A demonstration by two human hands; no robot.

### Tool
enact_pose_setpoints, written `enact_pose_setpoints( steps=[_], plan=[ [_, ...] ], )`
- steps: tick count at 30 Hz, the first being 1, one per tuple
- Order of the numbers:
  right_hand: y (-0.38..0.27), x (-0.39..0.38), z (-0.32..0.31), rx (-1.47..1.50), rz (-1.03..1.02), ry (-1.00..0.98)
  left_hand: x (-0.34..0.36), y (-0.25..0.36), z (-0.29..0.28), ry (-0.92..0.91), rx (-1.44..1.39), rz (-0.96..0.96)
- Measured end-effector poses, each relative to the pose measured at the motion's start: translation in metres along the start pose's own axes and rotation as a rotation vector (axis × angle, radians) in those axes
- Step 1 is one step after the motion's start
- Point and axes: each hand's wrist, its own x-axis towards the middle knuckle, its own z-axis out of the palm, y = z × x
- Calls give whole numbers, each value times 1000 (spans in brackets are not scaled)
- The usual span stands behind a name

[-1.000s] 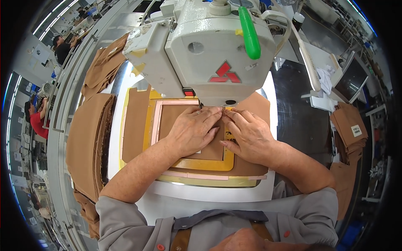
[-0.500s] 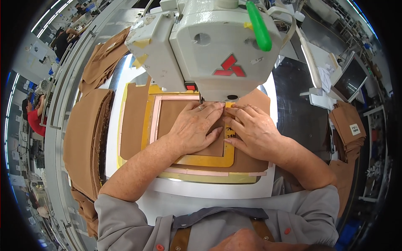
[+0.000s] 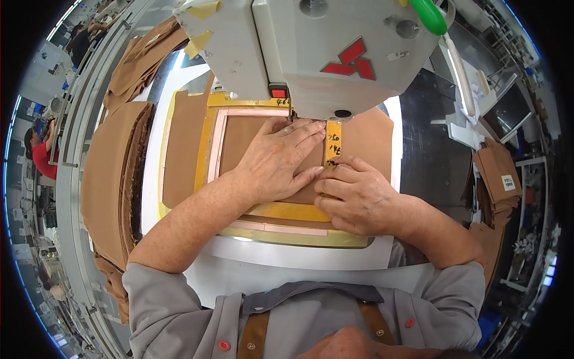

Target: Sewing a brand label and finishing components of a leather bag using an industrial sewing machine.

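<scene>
While the left hand (image 3: 278, 157) lies flat, gripping nothing, on the smooth brown cloth panel (image 3: 242, 140) inside the yellow rectangular frame (image 3: 287, 211), the right hand (image 3: 362, 197) curls at the frame's right side, its grip unclear; the cloth looks soft, light, best held by its edges.

Strip light (image 3: 61, 20) upper left, pale rack (image 3: 532, 161) right, seemingly grey floor (image 3: 480, 40)

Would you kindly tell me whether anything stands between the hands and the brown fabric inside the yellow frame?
Nothing visible blocks the left hand, which lies on the brown fabric. The right hand lies over the yellow frame near its lower right corner, so the frame comes partly between.
</scene>
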Motion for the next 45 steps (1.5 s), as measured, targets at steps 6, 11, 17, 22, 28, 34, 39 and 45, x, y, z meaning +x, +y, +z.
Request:
enact_pose_setpoints(
  steps=[6,11,17,22,28,34,39,45],
  plan=[
    [-4,-4,5,-2,34,45,-9,2,-3,-52,-21,46],
    [-5,-6,7,2,53,62,-9,6,-1,-13,-2,42],
    [-7,-7,7,-3,86,75,-9,6,-2,-18,-25,37],
    [-5,-5,6,-7,106,86,-8,4,-2,-27,-14,29],
    [-1,-5,4,-22,140,83,-4,9,-5,-18,-2,3],
    [7,-7,5,-53,170,82,-8,12,-9,-66,20,61],
    [13,-5,5,-102,196,75,-10,11,-7,-42,22,36],
    [22,-3,5,-116,224,85,-11,10,-10,-70,62,44]
  ],
)
